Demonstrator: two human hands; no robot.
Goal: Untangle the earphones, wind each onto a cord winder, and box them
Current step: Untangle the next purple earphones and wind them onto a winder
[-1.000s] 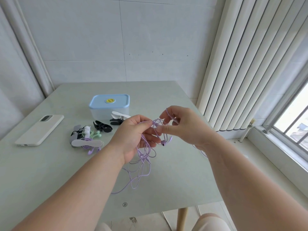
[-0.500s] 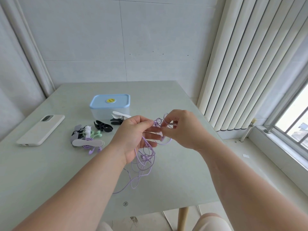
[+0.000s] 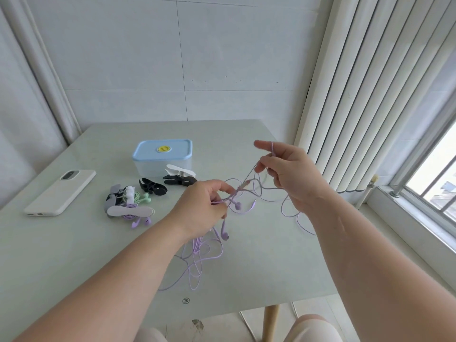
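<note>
The left hand (image 3: 202,208) covers the spot where it holds the purple cord (image 3: 197,267), part of it goes behind the right arm (image 3: 357,243), the worktop (image 3: 74,255) is cut off at the left edge, and the box (image 3: 162,154) is too cloudy to see inside.

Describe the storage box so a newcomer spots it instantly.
On the pale green table, look behind the cluster of cord winders. The box sits there, lid on; it alone is translucent with a light blue lid bearing a yellow disc.
</note>
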